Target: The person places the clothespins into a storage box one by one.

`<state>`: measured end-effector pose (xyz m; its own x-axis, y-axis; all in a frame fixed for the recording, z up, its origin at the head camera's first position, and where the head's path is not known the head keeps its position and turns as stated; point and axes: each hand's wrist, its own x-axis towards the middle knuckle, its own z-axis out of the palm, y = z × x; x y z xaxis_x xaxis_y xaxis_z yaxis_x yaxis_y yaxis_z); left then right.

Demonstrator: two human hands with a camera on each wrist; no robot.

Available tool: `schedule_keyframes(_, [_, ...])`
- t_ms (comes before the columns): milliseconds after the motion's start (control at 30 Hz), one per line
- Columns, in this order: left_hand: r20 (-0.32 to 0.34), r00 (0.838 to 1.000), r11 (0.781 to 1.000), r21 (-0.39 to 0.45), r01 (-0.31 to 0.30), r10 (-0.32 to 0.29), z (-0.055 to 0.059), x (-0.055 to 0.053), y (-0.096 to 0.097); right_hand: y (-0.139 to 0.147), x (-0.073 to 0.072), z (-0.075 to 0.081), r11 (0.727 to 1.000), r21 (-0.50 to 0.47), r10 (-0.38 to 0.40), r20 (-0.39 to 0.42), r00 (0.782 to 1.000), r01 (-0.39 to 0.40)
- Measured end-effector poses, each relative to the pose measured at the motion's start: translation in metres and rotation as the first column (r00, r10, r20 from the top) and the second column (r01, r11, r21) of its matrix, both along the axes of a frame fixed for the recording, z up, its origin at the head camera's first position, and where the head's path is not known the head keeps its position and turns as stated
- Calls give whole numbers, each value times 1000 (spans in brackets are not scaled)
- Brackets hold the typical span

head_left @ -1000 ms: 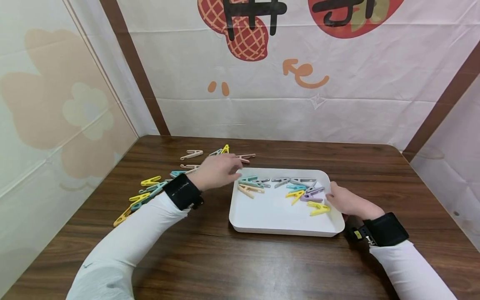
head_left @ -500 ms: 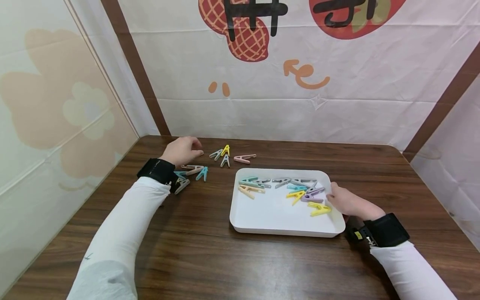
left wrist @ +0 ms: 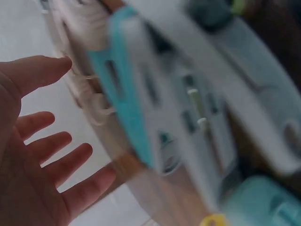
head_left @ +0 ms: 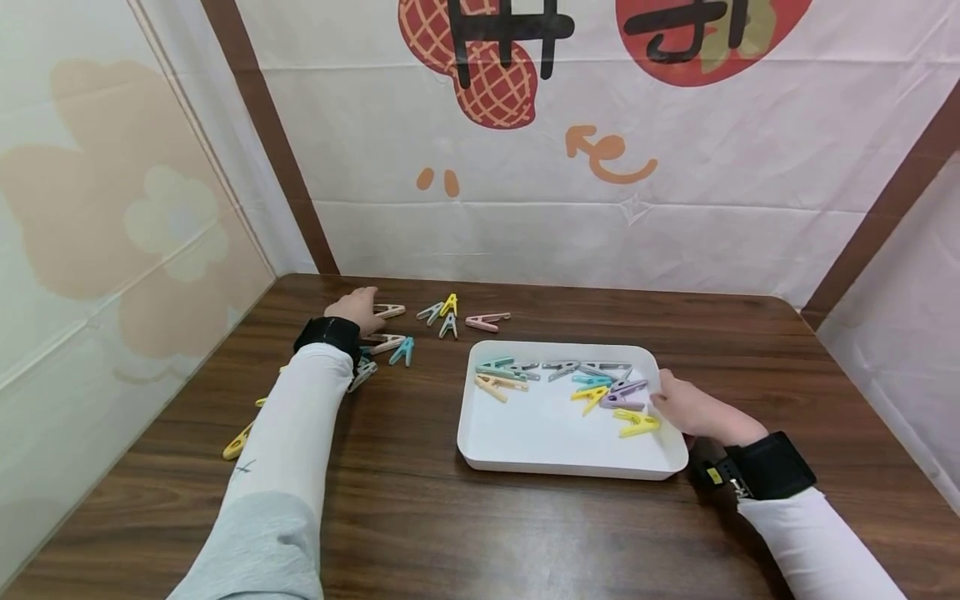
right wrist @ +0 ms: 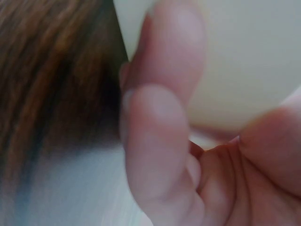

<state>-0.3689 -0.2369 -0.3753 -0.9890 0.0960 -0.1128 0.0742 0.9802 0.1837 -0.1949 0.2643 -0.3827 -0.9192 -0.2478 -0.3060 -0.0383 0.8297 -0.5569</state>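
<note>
My left hand [head_left: 356, 310] hovers at the table's far left, just left of a beige clothespin [head_left: 391, 311]. In the left wrist view its fingers are spread and hold nothing, with a turquoise clothespin [left wrist: 129, 89] and several pale ones blurred in front of them. Below the hand lie a pinkish clothespin [head_left: 385, 342], a blue clothespin [head_left: 402, 351] and a grey clothespin [head_left: 363, 376]. My right hand [head_left: 693, 408] grips the right edge of a white tray [head_left: 540, 437], its fingers curled against the wall. Several clothespins of mixed colours lie along the tray's back and right side.
Behind the tray lie a pink clothespin [head_left: 488, 322], a yellow clothespin [head_left: 449, 305] and grey-blue ones. My left sleeve [head_left: 281, 467] covers part of the left group, where a yellow clothespin [head_left: 237, 442] sticks out. A printed cloth wall [head_left: 480, 233] stands behind the brown table [head_left: 420, 517].
My left hand has gone from beside the tray's back left corner leftward to the far left clothespins, then slightly down. My right hand stays on the tray, whose contents look the same.
</note>
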Motion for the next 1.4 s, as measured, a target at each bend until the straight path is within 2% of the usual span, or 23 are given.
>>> schedule_keyframes(167, [84,997,1000,-9,0,0,-10,-3,-5,-2,0,0,1000,14,6,-6,1000,-5])
schedule_keyframes(300, [78,997,1000,-25,9,-7,-8,-2,-1,-2,0,0,1000,21,-5,8,1000,5])
schedule_keyframes(600, [-64,998,999,-46,11,-14,1,5,4,-3,0,2,1000,28,1,-5,1000,-1])
schedule_keyframes(767, [-69,998,999,-37,8,-10,4,7,2,-4,0,2,1000,25,0,-4,1000,0])
schedule_keyframes(900, [-65,998,1000,16,-13,14,2,3,-1,-4,0,2,1000,20,0,-5,1000,0])
schedule_keyframes(1033, [-121,992,993,114,-32,46,5,6,2,-3,0,2,1000,20,-5,-2,1000,5])
schedule_keyframes(1167, [-198,980,979,203,5,36,12,13,10,-2,0,2,1000,20,-2,-6,1000,2])
schedule_keyframes(1400, [-311,949,962,240,127,-48,29,26,38,0,-1,2,1000,26,11,-29,1000,-11])
